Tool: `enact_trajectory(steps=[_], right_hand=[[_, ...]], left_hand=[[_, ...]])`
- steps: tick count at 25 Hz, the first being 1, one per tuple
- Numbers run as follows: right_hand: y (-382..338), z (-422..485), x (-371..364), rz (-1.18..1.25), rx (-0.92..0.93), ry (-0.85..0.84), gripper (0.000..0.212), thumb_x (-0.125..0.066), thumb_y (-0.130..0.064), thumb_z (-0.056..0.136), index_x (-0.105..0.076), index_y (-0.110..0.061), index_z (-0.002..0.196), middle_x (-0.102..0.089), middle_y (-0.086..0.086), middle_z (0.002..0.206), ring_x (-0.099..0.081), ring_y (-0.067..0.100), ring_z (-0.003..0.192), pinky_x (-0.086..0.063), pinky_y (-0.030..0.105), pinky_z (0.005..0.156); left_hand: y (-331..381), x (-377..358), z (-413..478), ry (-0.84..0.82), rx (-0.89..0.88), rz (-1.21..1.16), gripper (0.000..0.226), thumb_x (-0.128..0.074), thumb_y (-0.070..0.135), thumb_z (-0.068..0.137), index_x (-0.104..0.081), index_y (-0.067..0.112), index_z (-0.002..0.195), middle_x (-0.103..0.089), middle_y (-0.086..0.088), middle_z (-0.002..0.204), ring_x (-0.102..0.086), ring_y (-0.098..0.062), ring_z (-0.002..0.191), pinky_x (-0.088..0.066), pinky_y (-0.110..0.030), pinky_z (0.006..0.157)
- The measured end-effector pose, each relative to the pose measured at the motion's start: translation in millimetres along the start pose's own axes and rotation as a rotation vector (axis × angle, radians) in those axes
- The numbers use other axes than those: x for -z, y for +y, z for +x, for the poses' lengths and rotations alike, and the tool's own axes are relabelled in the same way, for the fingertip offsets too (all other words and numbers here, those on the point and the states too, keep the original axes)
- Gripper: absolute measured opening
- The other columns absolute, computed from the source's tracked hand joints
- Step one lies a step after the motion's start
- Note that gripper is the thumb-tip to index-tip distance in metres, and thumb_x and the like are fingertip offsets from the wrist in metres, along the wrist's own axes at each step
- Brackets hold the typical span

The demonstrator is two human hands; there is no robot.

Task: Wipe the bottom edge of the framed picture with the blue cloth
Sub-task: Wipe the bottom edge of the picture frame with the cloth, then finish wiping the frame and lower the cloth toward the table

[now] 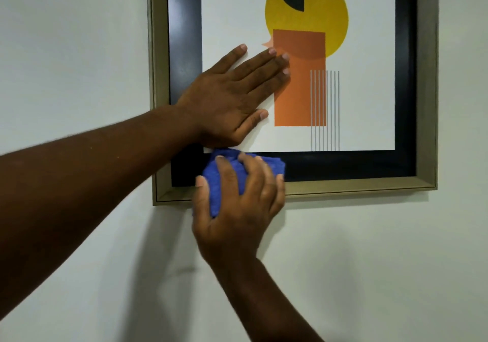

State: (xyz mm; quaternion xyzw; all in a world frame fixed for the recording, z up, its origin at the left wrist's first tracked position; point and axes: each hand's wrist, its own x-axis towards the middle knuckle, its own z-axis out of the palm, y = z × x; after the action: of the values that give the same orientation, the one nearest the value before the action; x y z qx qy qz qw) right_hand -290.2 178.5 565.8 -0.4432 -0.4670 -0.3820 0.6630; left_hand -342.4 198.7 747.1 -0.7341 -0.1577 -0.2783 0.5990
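Grip: my right hand (239,209) clutches the blue cloth (224,180); my left hand (227,98) lies flat, holding nothing.
Cloth: pressed on the framed picture (427,104), bottom-left.
Left: seemingly everything rightward of my grip.

We see a plain pale wall (369,262) filling the view on every side, smooth and unmarked, and across it soft grey shadows (169,249) falling toward the lower left of centre
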Motion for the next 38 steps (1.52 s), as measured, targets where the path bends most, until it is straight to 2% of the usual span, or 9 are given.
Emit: enact_trajectory(steps=[13,17,19,22,24,27,30,34,38], right_hand=[[33,24,40,-0.063,0.389,-0.345,0.035,-0.051,-0.049,0.087,-0.059,-0.029,0.115,-0.057,0.007,0.132,-0.047,0.028,0.128,-0.027,0.064,0.111],[84,51,90,-0.214,0.37,-0.581,0.059,-0.064,-0.055,0.076,-0.053,-0.03,0.128,-0.049,0.01,0.144,-0.044,0.032,0.134,-0.038,0.062,0.101],[106,69,111,-0.263,0.364,-0.74,0.07,-0.07,-0.045,0.069,-0.045,-0.029,0.133,-0.039,0.01,0.15,-0.034,0.034,0.138,-0.039,0.056,0.097],[136,89,138,-0.224,0.249,-0.769,0.066,-0.07,-0.034,0.072,-0.045,-0.028,0.133,-0.038,0.008,0.145,-0.031,0.033,0.134,-0.041,0.051,0.096],[154,89,160,-0.085,0.151,-0.703,0.065,-0.072,-0.03,0.071,-0.049,-0.024,0.131,-0.043,0.009,0.141,-0.035,0.033,0.131,-0.043,0.051,0.097],[176,64,192,0.18,0.12,-0.644,0.072,-0.077,-0.03,0.068,-0.05,-0.019,0.133,-0.049,0.009,0.136,-0.044,0.03,0.126,-0.046,0.048,0.099],[198,27,225,0.28,0.04,-0.728,0.083,-0.078,-0.029,0.068,-0.038,-0.015,0.14,-0.052,0.006,0.136,-0.046,0.025,0.127,-0.045,0.045,0.103],[251,-33,279,0.272,-0.171,-1.043,0.102,-0.082,-0.024,0.066,-0.023,-0.015,0.149,-0.044,0.004,0.144,-0.038,0.022,0.135,-0.04,0.049,0.109],[322,-122,346,0.302,-0.61,-1.214,0.097,-0.073,-0.026,0.066,-0.021,-0.023,0.149,-0.032,-0.004,0.153,-0.029,0.015,0.142,-0.033,0.03,0.114]], left_hand=[[7,8,-4,-0.154,0.081,0.027,0.065,-0.016,0.041,0.098,-0.005,0.012,0.155,-0.007,-0.011,0.166,-0.004,-0.025,0.153,-0.008,-0.048,0.125],[43,38,-5,-0.273,0.443,-0.362,0.07,-0.04,0.028,0.097,-0.004,0.013,0.155,0.002,-0.006,0.167,0.005,-0.019,0.153,0.001,-0.043,0.125],[79,58,-11,-0.127,0.718,-0.72,0.065,-0.052,0.014,0.095,-0.023,0.009,0.153,-0.02,-0.006,0.163,-0.014,-0.014,0.15,-0.011,-0.031,0.124],[171,80,-29,0.28,1.104,-0.87,0.037,-0.054,0.008,0.09,-0.06,0.007,0.127,-0.065,-0.002,0.123,-0.061,-0.01,0.111,-0.046,-0.014,0.096],[235,88,-24,0.329,1.409,-1.099,0.018,-0.055,0.01,0.093,-0.065,0.012,0.108,-0.068,0.0,0.101,-0.065,-0.014,0.09,-0.051,-0.024,0.08],[295,91,0,0.139,1.675,-1.661,0.026,-0.053,0.034,0.095,-0.066,0.014,0.103,-0.072,-0.014,0.11,-0.067,-0.029,0.106,-0.052,-0.042,0.098],[340,96,16,0.072,1.654,-1.94,0.057,-0.045,0.056,0.087,-0.069,0.01,0.111,-0.075,-0.015,0.11,-0.071,-0.025,0.105,-0.055,-0.036,0.094],[425,89,14,-0.147,1.797,-1.973,0.022,-0.057,0.023,0.094,-0.069,0.01,0.107,-0.076,-0.008,0.095,-0.073,-0.018,0.082,-0.058,-0.029,0.071],[538,78,-12,-0.382,2.017,-1.996,0.021,-0.059,0.012,0.093,-0.065,0.01,0.113,-0.072,-0.016,0.111,-0.071,-0.029,0.094,-0.058,-0.045,0.084]])
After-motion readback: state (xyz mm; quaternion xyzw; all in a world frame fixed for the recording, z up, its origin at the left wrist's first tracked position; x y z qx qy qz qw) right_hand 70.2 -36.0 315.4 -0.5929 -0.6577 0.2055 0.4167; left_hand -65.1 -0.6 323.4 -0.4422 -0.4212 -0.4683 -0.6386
